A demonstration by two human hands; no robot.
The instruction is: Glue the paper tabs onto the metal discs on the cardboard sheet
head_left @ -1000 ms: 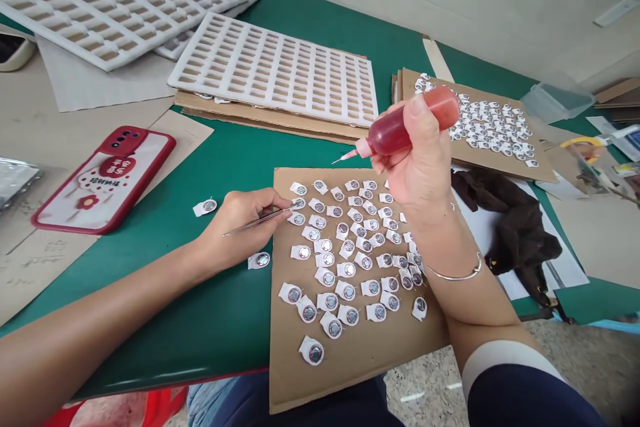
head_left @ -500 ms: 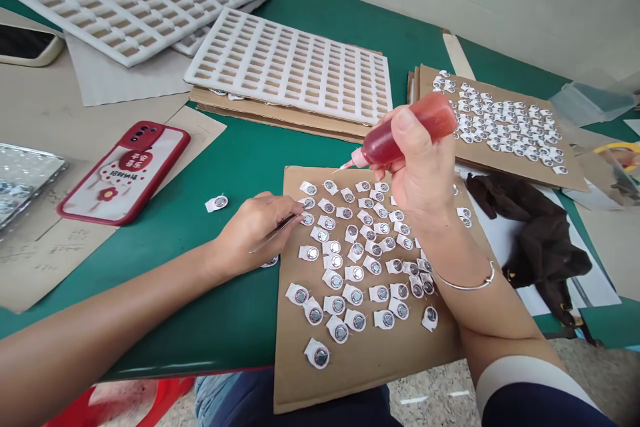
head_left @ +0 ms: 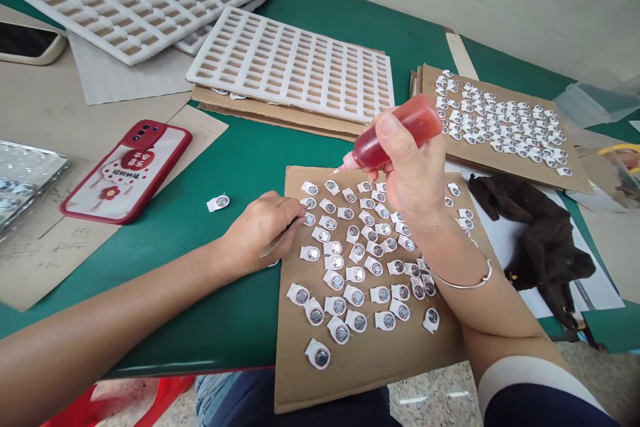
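Observation:
My right hand [head_left: 413,160] is wrapped round a squeeze bottle [head_left: 395,130] of red liquid, tilted so its thin needle tip points down and left above the top of a cardboard sheet [head_left: 370,373]. Many small white pieces with round silver discs [head_left: 318,353] lie on that sheet. At its left edge, my left hand [head_left: 265,230] pinches metal tweezers [head_left: 283,238], whose tips are beside a disc piece [head_left: 309,203]; whether they touch it I cannot tell. One loose disc piece [head_left: 219,203] lies on the green table, left of my left hand.
White slotted trays [head_left: 295,63] sit at the back, one on stacked cardboard. Another cardboard sheet [head_left: 575,173] full of disc pieces is at the back right. A red-cased phone [head_left: 125,173] lies left; dark cloth [head_left: 540,240] lies right, on white paper.
My right hand has moved slightly left and down with the bottle, bringing its tip nearer the upper left disc pieces. My left hand has turned a little, still holding the tweezers.

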